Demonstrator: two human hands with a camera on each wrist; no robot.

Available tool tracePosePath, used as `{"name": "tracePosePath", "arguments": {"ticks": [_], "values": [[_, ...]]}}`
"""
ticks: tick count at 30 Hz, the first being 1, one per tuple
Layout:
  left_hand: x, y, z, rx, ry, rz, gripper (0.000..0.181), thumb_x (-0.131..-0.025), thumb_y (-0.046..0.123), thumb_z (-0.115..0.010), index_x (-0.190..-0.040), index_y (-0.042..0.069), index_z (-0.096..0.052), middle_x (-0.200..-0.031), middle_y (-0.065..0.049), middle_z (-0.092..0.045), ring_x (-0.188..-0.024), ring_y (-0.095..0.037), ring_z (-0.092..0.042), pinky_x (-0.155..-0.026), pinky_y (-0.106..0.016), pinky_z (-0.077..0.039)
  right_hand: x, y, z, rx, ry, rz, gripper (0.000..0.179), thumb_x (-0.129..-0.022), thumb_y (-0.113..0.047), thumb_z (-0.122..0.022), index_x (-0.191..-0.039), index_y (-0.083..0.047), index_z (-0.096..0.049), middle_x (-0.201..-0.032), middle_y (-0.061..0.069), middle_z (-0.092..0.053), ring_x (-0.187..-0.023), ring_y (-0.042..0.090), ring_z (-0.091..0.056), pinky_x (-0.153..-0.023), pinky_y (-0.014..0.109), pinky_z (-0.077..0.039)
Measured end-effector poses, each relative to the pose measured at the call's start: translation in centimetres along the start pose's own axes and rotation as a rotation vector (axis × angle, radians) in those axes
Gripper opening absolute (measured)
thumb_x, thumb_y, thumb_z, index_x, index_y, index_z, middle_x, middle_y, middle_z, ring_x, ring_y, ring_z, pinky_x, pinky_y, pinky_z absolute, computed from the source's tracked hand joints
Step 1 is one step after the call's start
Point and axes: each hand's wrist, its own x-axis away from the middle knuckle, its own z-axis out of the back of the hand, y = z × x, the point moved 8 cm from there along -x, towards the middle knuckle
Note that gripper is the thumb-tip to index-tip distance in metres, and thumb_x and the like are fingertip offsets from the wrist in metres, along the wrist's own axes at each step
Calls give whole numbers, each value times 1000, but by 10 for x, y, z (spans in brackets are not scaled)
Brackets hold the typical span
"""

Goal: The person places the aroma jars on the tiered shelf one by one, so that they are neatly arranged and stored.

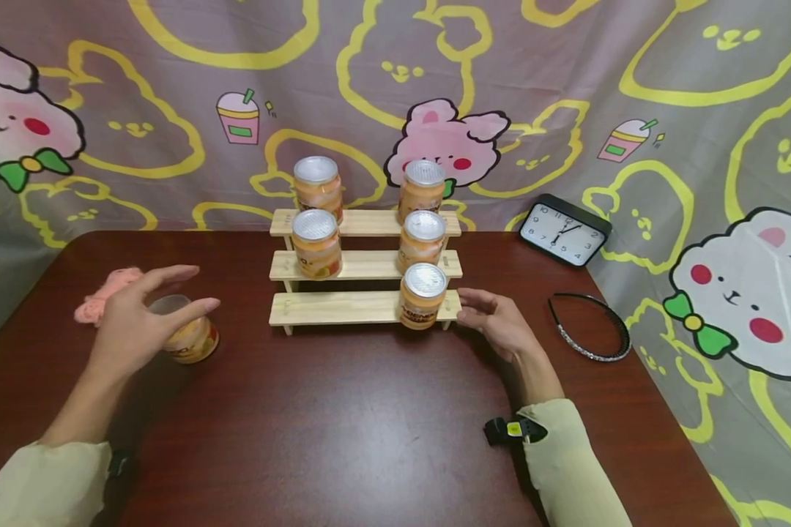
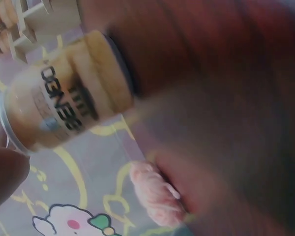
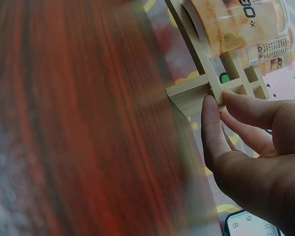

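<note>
On the dark red wooden table [image 1: 343, 432] stands a small three-step shelf [image 1: 343, 308] of pale wood. Five round jars with silver lids sit on it: two on the top step, two on the middle step, and one jar [image 1: 422, 295] at the right end of the lowest step. The left part of the lowest step is free. A sixth jar [image 1: 191, 337], orange with black letters on its label, stands on the table well to the left of the shelf. The left hand [image 1: 138, 315] hovers just over this jar with fingers spread and relaxed, not closed around it. Behind it lies a pink fuzzy knitted thing [image 1: 102, 296]. The right hand [image 1: 497, 322] touches the right end of the shelf with thumb and fingertips [image 3: 212, 105], fingers loosely bent, gripping nothing. Further right lie a thin black headband [image 1: 593, 329] and a black clock [image 1: 565, 230], which leans against the cartoon cloth backdrop [image 1: 567, 88].
</note>
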Motion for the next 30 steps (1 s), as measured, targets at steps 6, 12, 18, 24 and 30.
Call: {"name": "tracePosePath", "arguments": {"ticks": [6, 12, 18, 24, 30], "values": [[3, -12, 5, -9, -45, 6, 66, -79, 22, -90, -136, 5, -62, -110, -3, -53, -101, -14, -44, -78, -18, -38, 0, 1, 1, -9, 10, -3, 55, -94, 15, -58, -146, 14, -41, -130, 23, -53, -98, 11, -63, -86, 24, -55], [6, -31, 6, -44, -155, 55, 71, -82, 27, -88, -142, 5, -56, -119, -12, -52, -105, -24, -39, -80, -32, -32, 1, 1, 0, -3, 11, -2, 54, -94, 15, -57, -146, 14, -40, -132, 26, -52, -98, 12, -63, -87, 25, -55], [9, -44, 11, 8, -181, 44, 66, -83, 19, -87, -140, 4, -58, -125, -3, -54, -103, -13, -45, -76, -12, -37, 0, 0, 0, -8, 9, -7, 55, -94, 15, -58, -146, 13, -41, -134, 26, -51, -98, 11, -64, -86, 25, -55], [10, -49, 13, 37, -182, -16, 61, -78, 10, -89, -132, 0, -62, -115, 15, -56, -98, -5, -49, -76, -8, -37, 0, 0, 0, -4, 9, -9, 53, -95, 13, -57, -146, 14, -41, -134, 27, -51, -98, 12, -64, -87, 25, -55], [10, -53, 10, 76, -233, -7, 63, -79, 8, -89, -133, -4, -59, -114, 7, -58, -97, 3, -55, -77, -6, -42, 0, 0, 0, 1, 6, -8, 53, -95, 13, -58, -146, 13, -41, -135, 27, -51, -98, 13, -63, -87, 25, -55]]}}
